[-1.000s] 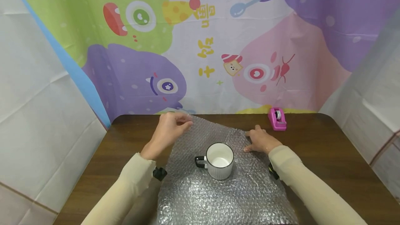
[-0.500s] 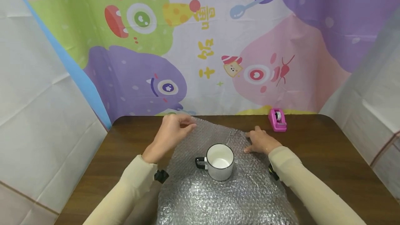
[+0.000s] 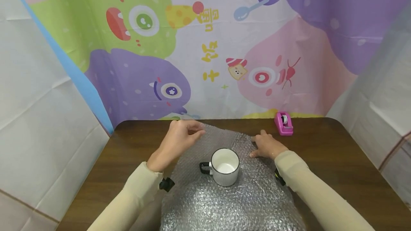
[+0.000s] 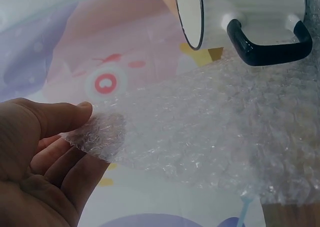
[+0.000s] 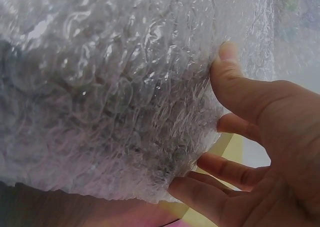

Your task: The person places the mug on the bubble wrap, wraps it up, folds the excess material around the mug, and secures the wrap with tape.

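A white mug with a dark rim and a black handle stands upright on a sheet of bubble wrap. My left hand pinches the far left corner of the wrap, lifted off the table; in the left wrist view the thumb lies over that corner, fingers behind it. At the far right corner rests my right hand, fingers spread. The right wrist view has its thumb on the bubble wrap and its fingertips touching the edge, partly hidden behind it.
A pink tape dispenser sits at the back right of the brown wooden table. Behind the table hangs a cartoon-printed curtain. White panels stand at the sides.
My left hand has moved slightly right and nearer, bringing the wrap's corner along. The right hand and the mug hold their places.
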The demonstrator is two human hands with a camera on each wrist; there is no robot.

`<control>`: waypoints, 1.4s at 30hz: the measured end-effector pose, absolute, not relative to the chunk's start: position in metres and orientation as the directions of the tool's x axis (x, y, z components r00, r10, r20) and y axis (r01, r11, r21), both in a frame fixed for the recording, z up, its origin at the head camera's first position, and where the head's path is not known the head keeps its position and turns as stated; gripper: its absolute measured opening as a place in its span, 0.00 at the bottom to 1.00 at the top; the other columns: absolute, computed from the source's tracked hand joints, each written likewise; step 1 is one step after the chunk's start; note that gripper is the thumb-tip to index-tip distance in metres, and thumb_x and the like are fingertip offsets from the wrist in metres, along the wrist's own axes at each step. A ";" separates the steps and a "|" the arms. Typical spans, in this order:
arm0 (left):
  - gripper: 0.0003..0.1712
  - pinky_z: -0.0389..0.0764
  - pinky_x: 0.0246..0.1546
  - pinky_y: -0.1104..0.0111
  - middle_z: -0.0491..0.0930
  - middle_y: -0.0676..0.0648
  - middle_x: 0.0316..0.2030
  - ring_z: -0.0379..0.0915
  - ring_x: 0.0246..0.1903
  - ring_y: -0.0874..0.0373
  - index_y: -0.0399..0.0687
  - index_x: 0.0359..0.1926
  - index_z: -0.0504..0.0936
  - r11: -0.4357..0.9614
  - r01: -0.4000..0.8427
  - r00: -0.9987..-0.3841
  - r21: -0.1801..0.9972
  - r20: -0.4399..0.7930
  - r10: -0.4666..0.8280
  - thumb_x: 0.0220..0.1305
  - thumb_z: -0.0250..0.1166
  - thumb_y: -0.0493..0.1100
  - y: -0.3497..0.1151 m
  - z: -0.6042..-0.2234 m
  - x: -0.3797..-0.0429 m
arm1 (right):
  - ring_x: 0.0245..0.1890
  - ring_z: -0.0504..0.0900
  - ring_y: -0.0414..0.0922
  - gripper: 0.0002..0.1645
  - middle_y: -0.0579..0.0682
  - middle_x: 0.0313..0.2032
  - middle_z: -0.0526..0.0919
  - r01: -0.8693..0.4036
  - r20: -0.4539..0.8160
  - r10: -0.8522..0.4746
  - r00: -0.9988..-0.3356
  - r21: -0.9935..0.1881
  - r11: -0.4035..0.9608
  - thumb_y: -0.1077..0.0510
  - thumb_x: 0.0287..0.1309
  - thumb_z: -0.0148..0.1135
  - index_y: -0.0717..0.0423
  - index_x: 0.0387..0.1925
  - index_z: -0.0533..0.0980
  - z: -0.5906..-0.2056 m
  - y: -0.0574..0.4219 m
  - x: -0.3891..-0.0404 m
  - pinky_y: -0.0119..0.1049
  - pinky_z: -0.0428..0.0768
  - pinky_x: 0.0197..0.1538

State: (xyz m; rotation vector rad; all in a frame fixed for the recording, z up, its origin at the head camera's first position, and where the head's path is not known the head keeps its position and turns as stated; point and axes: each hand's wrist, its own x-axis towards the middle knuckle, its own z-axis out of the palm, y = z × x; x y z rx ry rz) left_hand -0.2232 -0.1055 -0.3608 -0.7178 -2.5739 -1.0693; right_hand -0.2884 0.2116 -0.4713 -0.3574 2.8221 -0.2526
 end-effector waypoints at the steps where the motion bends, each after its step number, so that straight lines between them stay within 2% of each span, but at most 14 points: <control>1: 0.06 0.88 0.39 0.68 0.91 0.47 0.37 0.90 0.37 0.56 0.42 0.42 0.91 0.603 0.538 -0.841 0.589 0.417 0.344 0.63 0.73 0.37 -0.105 -0.361 -0.223 | 0.59 0.75 0.71 0.42 0.76 0.62 0.69 -0.217 -0.257 -0.267 -0.929 -0.206 0.954 0.45 0.55 0.77 0.64 0.65 0.76 -0.471 0.212 -0.289 0.65 0.78 0.60; 11: 0.06 0.88 0.39 0.69 0.91 0.47 0.36 0.90 0.37 0.56 0.42 0.41 0.91 0.596 0.541 -0.840 0.594 0.418 0.347 0.63 0.73 0.36 -0.102 -0.360 -0.218 | 0.60 0.74 0.73 0.42 0.77 0.62 0.69 -0.222 -0.259 -0.271 -0.927 -0.204 0.953 0.44 0.54 0.77 0.64 0.65 0.76 -0.469 0.211 -0.287 0.66 0.77 0.61; 24: 0.05 0.87 0.39 0.71 0.91 0.45 0.36 0.90 0.35 0.55 0.40 0.39 0.90 0.550 0.621 -0.783 0.558 0.460 0.419 0.61 0.73 0.33 -0.095 -0.357 -0.211 | 0.57 0.77 0.70 0.41 0.75 0.59 0.71 -0.239 -0.247 -0.281 -0.927 -0.185 0.953 0.45 0.55 0.76 0.65 0.64 0.77 -0.467 0.209 -0.285 0.64 0.78 0.59; 42: 0.06 0.85 0.39 0.77 0.91 0.46 0.37 0.90 0.37 0.58 0.40 0.42 0.90 0.471 0.685 -0.720 0.555 0.420 0.553 0.64 0.71 0.35 -0.077 -0.362 -0.205 | 0.58 0.77 0.71 0.43 0.76 0.60 0.71 -0.248 -0.246 -0.286 -0.926 -0.175 0.953 0.44 0.55 0.76 0.65 0.65 0.76 -0.474 0.212 -0.290 0.65 0.78 0.60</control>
